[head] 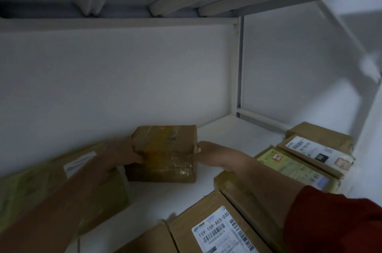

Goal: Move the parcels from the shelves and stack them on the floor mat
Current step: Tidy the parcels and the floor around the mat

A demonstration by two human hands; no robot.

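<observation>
A small brown taped cardboard parcel [165, 153] sits on the white shelf [227, 137] near the back wall. My left hand [122, 152] grips its left side, thumb over the front corner. My right hand [213, 153] lies flat with straight fingers pressed against the parcel's right side. Both arms reach in from below; the right wears a red sleeve. The floor mat is out of sight.
A large yellowish parcel [51, 188] lies under my left forearm. Labelled boxes sit at the front [217, 230] and along the right [297, 168], [322, 145]. The shelf above hangs low overhead. A metal upright [239, 62] stands at the back right.
</observation>
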